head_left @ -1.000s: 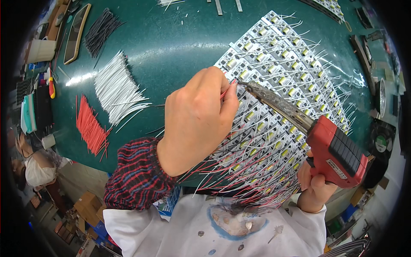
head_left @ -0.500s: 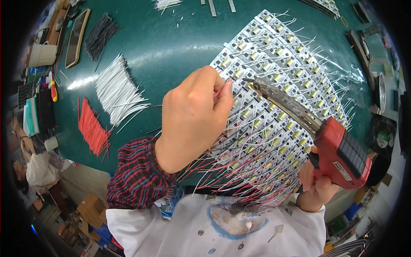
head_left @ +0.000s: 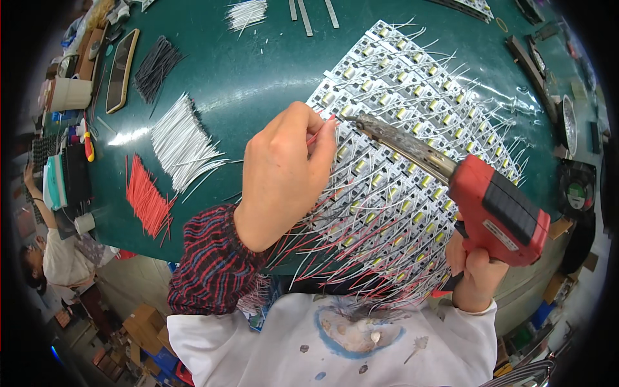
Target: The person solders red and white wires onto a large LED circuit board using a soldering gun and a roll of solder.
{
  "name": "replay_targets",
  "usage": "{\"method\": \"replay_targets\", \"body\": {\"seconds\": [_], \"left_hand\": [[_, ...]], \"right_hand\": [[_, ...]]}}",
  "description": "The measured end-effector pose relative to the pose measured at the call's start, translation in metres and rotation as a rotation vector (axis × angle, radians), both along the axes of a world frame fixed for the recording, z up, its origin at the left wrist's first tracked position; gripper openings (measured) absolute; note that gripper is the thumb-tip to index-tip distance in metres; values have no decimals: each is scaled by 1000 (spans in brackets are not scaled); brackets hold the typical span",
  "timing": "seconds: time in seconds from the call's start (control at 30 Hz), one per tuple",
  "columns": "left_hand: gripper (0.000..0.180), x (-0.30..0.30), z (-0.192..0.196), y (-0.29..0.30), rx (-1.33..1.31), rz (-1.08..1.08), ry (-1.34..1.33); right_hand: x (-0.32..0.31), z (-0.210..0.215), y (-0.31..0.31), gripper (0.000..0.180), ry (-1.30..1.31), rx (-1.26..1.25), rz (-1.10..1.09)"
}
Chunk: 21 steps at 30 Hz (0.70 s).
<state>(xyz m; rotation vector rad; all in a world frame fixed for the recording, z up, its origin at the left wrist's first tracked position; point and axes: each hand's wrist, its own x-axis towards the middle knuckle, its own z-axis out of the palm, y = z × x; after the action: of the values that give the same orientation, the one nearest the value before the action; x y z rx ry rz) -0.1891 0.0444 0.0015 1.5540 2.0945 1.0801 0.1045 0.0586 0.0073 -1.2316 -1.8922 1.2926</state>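
Observation:
My left hand (head_left: 280,177) is closed, pinching a thin red wire (head_left: 314,138) between thumb and fingertips. It hovers over the left side of a panel of white circuit boards (head_left: 412,84). Yellowish components and many soldered white, black and red wires cover this panel. My right hand (head_left: 477,274) grips the handle of a red and black soldering gun (head_left: 496,209). The gun's long metal barrel (head_left: 406,145) points up and left, its tip close to the pinched wire end. Whether tip and wire touch, I cannot tell.
Left on the green table (head_left: 238,77) lie bundles of red wires (head_left: 148,197), white wires (head_left: 184,142) and black wires (head_left: 157,68). A phone (head_left: 122,71) lies beyond them. A roll of wire (head_left: 578,187) sits at the right. Another person (head_left: 68,261) is at the far left.
The soldering gun has moved left and slightly up in the picture, with my right hand. My left hand still holds the red wire. The whole view has shifted a little.

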Motion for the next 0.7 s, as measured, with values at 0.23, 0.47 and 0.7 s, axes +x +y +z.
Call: {"method": "replay_targets", "body": {"seconds": [0.23,0.47,0.7], "left_hand": [[16,-4,-2,0,11,-5,-24],[15,-5,-4,0,0,-22,-25],[16,-5,-3,0,10,-28,-15]], "right_hand": [[-17,3,0,62,365,-325,-107],[-40,8,1,58,309,-165,-86],[-25,2,-3,68,242,-63,-163]]}}
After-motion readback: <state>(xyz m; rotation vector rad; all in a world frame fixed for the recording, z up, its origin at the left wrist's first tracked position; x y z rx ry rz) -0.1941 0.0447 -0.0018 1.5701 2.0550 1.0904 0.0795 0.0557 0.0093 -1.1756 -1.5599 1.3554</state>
